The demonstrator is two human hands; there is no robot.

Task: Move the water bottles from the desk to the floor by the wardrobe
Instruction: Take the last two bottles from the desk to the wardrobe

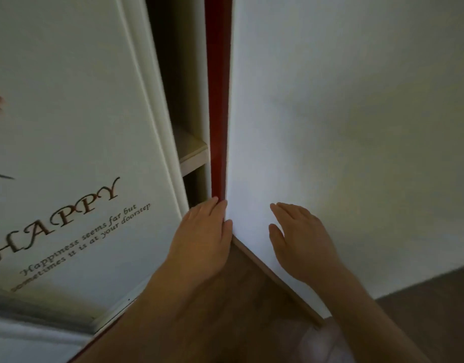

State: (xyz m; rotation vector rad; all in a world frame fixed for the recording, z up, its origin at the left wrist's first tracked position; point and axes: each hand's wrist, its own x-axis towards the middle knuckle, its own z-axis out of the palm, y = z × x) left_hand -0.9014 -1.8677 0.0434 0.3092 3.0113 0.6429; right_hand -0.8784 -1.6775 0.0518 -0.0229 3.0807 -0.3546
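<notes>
No water bottle is clearly in view. The wardrobe fills the frame: a white door (76,121) with a "HAPPY" decal on the left, and a second white door (343,113) with a red edge (219,100) swung open on the right. My left hand (202,237) holds that red edge low down, fingers on the red side and thumb on the white face. My right hand (299,239) lies against the white face of the open door, fingers spread and holding nothing.
Between the doors a dark gap shows a pale shelf (193,155) inside the wardrobe. Brown wooden floor (252,305) lies under the open door's bottom edge. A pale blurred shape (320,344) sits at the lower edge; I cannot tell what it is.
</notes>
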